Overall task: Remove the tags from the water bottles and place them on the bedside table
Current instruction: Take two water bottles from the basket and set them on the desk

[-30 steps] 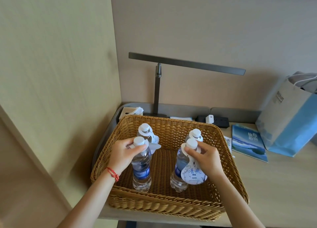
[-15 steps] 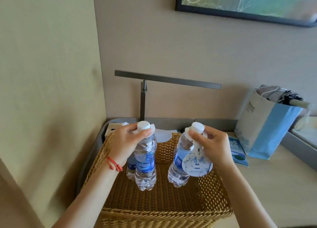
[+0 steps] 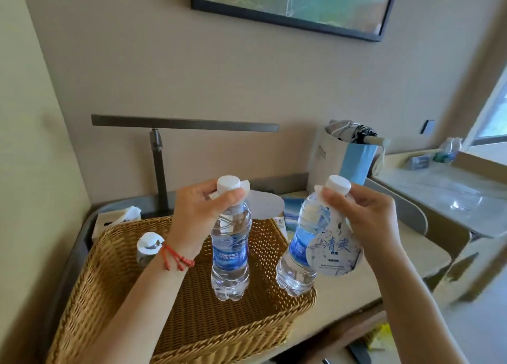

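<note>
The left hand (image 3: 203, 212) is closed around the neck of one water bottle (image 3: 230, 243), thumb and fingers pinched just under the white cap, and holds it upright in the air above the wicker basket (image 3: 115, 259), near its far right corner. That bottle's round tag (image 3: 264, 206) hangs on the neck and sticks out behind the hand, its blank side showing.

The right hand (image 3: 367, 215) is clamped the same way on the neck of a second bottle (image 3: 301, 248), tilted slightly, above the basket's right edge. Its printed tag (image 3: 334, 251) dangles in front of the bottle, resting against the palm.

Gripping at the necks probably keeps both tags within reach of the fingers, so they can be slid off over the caps.

A third bottle (image 3: 148, 245) with its own tag stands inside the basket by the left edge. The basket sits on the bedside table (image 3: 356, 295), against its left end; bare surface lies to the right.
</note>
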